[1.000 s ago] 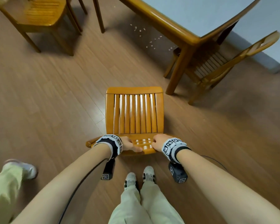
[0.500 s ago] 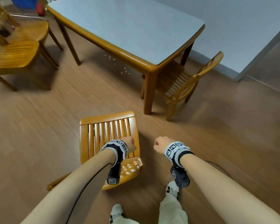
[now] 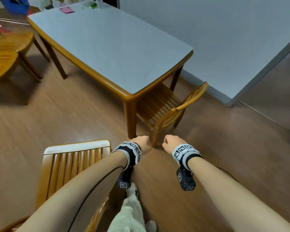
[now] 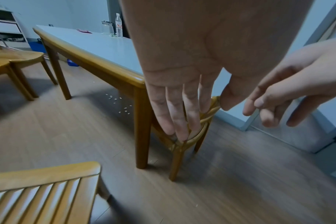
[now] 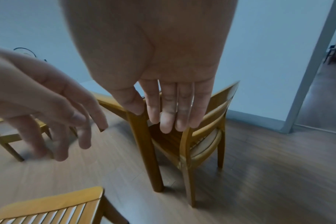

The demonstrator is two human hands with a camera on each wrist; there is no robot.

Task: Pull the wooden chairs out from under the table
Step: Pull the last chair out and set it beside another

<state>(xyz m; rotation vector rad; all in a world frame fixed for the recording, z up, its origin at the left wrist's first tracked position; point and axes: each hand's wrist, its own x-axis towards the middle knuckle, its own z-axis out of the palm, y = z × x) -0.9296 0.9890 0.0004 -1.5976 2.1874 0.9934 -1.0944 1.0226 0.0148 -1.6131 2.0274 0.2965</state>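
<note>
Head view: table (image 3: 107, 47) with one chair (image 3: 166, 106) tucked at its near end, one slatted chair (image 3: 70, 163) pulled clear, two more (image 3: 5, 54) far left. Left hand (image 3: 141, 144) and right hand (image 3: 172, 142) hang empty, fingers relaxed.

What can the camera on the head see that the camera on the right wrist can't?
Only the head view shows the whole grey top of the table, the pink thing on its far end, the wrist bands and the person's trouser leg.

Only the right wrist view shows the open palm and straight fingers of the right hand up close, and a doorway at the right.

Both show the chair tucked under the table, the pulled-out chair, the left hand, the table leg and the wooden floor.
</note>
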